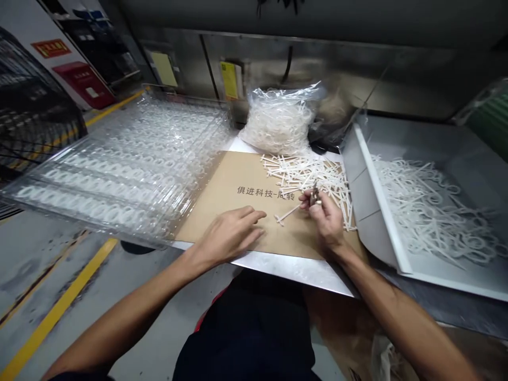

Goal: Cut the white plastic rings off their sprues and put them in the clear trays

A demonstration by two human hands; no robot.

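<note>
My left hand point(234, 233) rests palm down over the front of the cardboard sheet point(214, 206), its fingers stretched out and a little apart, holding nothing. My right hand point(327, 219) is closed around small metal nippers point(315, 194), whose tip points away from me. A thin white plastic stick point(288, 214) with a short crosspiece at its end reaches left from the right fingers; whether they grip it, I cannot tell. Just beyond that hand, a loose pile of white plastic sticks point(305, 172) is spread over the cardboard.
On the right, a grey bin point(381, 211) contains many white looped pieces point(432, 211). A clear bag point(278, 119) of white parts stands at the back. Clear plastic trays point(119, 164) with rows of white rings are stacked on the left. Behind runs a metal panel point(357, 69).
</note>
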